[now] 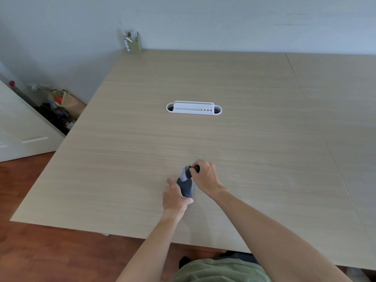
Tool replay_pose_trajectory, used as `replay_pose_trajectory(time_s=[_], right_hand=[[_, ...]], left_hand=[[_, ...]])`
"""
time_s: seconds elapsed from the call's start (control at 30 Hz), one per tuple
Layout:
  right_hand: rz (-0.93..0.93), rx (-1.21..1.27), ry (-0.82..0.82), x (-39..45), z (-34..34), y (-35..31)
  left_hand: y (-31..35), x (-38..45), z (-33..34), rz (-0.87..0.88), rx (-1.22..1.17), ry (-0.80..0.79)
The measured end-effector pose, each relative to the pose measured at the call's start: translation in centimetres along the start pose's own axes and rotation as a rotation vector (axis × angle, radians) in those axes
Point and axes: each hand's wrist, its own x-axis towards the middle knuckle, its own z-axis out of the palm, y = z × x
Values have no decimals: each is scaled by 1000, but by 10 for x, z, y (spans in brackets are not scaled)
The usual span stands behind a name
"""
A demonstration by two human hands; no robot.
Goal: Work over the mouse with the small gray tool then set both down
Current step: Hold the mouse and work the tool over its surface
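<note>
Left hand [175, 197] grips mouse [185, 187], right hand [205, 177] grips gray tool [186, 173]; wooden table [254, 139], gray wall [203, 21].

You have the dark gray, rounded plastic mouse [185, 187] tipped up on its side above the pale wood-grain tabletop, its long axis running away from you, gripped at its near end. The small gray tool [188, 171], with a pale lilac-gray body and a black end, sits against the mouse's far end, touching it; its finer details are too blurred to make out
</note>
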Motion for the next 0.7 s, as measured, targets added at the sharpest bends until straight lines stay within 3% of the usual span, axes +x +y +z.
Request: replay_pose_trajectory(time_s=[0.1,0.17,0.3,0.5,0.6,0.7], right_hand=[[29,15,-238,1,4,-5],[52,-51,-297,3,6,0],[63,-132,-104,8,3,7],[89,-55,-196,7,-4,6],[115,-160,-61,3,-7,12],[120,-87,7,1,-11,12]], left_hand=[[-1,0,1,18,-17,-4],[-1,0,1,10,-27,-3],[0,0,0,-16,-19,0],[0,1,2,-13,-24,4],[0,1,1,-13,-14,9],[0,1,1,-16,-14,6]])
